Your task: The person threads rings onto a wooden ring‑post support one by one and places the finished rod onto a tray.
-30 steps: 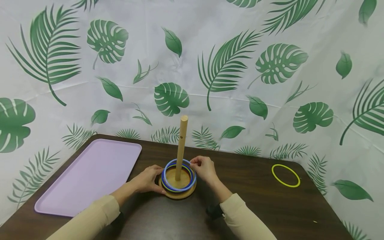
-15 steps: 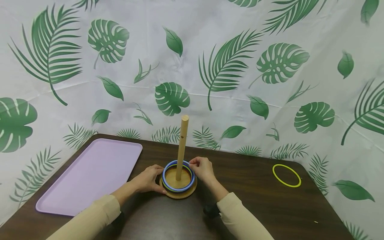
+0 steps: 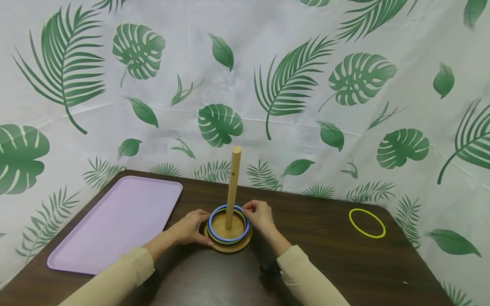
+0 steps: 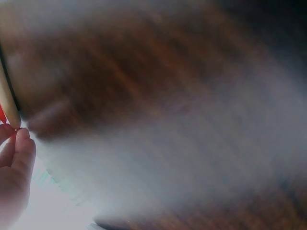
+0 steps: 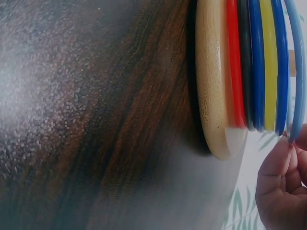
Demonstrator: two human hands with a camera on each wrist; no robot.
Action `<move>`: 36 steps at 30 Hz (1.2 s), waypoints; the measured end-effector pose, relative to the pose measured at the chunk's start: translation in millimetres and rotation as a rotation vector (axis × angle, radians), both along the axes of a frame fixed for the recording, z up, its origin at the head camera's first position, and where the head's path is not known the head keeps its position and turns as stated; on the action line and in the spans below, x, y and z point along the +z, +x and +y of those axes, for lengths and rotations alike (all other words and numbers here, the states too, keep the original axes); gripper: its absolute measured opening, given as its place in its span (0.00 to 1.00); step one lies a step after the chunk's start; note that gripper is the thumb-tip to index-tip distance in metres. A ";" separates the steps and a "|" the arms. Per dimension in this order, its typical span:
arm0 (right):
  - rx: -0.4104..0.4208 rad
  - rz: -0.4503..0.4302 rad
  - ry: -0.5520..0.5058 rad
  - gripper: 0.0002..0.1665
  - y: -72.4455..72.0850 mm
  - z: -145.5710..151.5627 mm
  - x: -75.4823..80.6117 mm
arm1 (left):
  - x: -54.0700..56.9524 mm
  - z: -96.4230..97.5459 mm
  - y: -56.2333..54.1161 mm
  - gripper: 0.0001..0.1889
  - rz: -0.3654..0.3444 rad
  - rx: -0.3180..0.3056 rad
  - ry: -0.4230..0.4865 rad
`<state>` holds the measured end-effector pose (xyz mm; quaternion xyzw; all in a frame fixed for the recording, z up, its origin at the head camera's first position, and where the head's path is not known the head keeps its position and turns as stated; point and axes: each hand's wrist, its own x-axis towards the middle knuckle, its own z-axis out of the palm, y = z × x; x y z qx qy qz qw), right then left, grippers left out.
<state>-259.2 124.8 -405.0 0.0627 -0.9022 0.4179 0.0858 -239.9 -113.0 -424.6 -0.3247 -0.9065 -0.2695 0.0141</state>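
Observation:
A round wooden base [image 3: 229, 250] with an upright wooden peg [image 3: 233, 187] stands mid-table. Around the peg lie stacked rings: in the right wrist view a red ring [image 5: 234, 67], a black one, a dark blue one, a yellow ring [image 5: 269, 72] and another blue one. On top is a light blue ring [image 5: 301, 62], its rim pinched between thumb and finger of my right hand [image 3: 260, 215]; a narrow gap shows below it. My left hand [image 3: 189, 228] grips the left edge of the base, thumb at the front, fingertips by the lowest rings.
A lilac tray [image 3: 115, 225] lies on the left of the dark wooden table [image 3: 306, 238]. Far right is a loose yellow ring [image 3: 367, 223]. A leaf-print curtain [image 3: 283, 85] hangs behind the table.
The light blue ring, a little offset to the right a second ago, has shifted left and down onto the stack. Both hands keep their hold.

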 end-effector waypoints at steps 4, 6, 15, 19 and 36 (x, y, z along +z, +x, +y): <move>-0.003 0.003 -0.006 0.03 0.5 0.1 -0.9 | 0.4 0.0 1.5 0.42 0.021 -0.019 0.037; -0.006 0.002 -0.005 0.03 0.7 0.2 -1.5 | 0.7 -0.3 2.2 0.42 0.062 -0.034 0.041; -0.005 -0.012 -0.023 0.04 0.4 1.1 -3.8 | 1.4 -0.5 1.2 0.43 0.012 -0.008 0.010; -0.002 -0.010 -0.041 0.04 0.3 2.1 -3.9 | 2.4 -0.7 1.7 0.42 0.019 -0.002 -0.009; -0.177 -0.034 -0.199 0.08 -6.9 62.5 4.5 | -0.5 0.3 0.8 0.42 -0.015 0.020 -0.002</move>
